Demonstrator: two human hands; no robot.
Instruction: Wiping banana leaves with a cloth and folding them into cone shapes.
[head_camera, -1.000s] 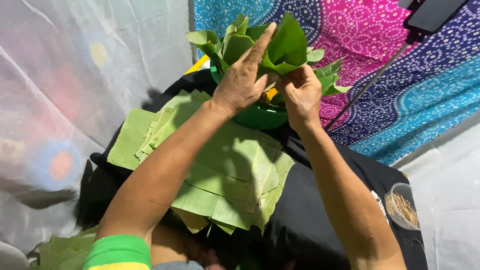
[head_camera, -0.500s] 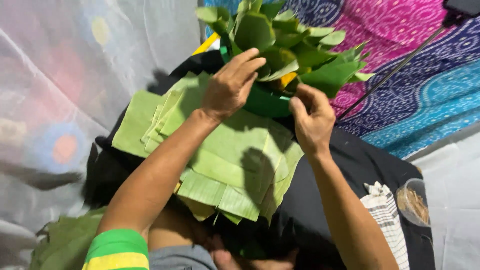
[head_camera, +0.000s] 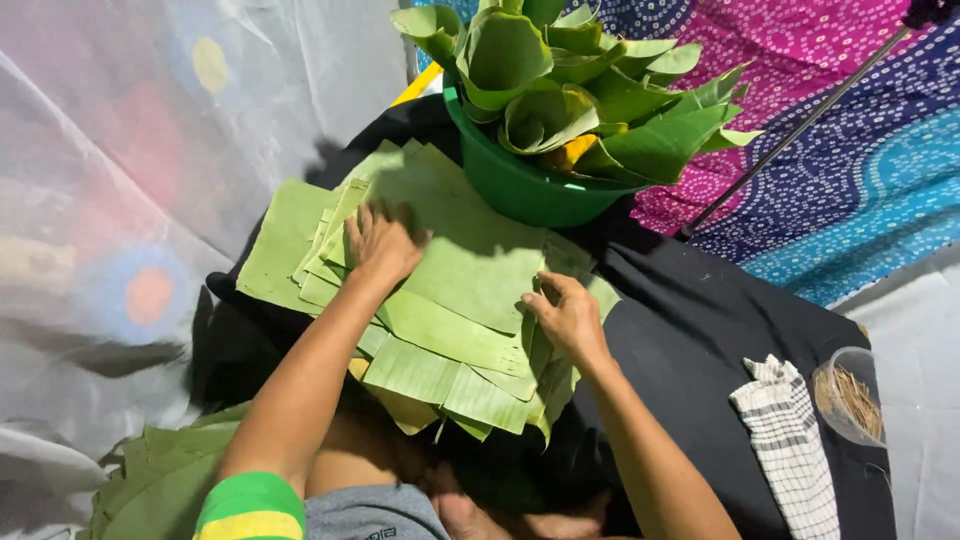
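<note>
A stack of flat green banana-leaf sheets lies on a black cloth in front of me. My left hand rests flat on the stack's left part, fingers spread. At the stack's right edge my right hand touches the top sheet with its fingertips; it holds nothing. Behind the stack stands a green bowl heaped with folded leaf cones.
A striped cloth and a clear cup of thin sticks lie at the right. More leaves sit at the lower left. A colourful patterned fabric and a thin dark rod are at the back right; a translucent sheet covers the left.
Both hands have come down from the leaf cones in the bowl onto the flat leaf stack. The folded leaf held a second ago now sits in the bowl.
</note>
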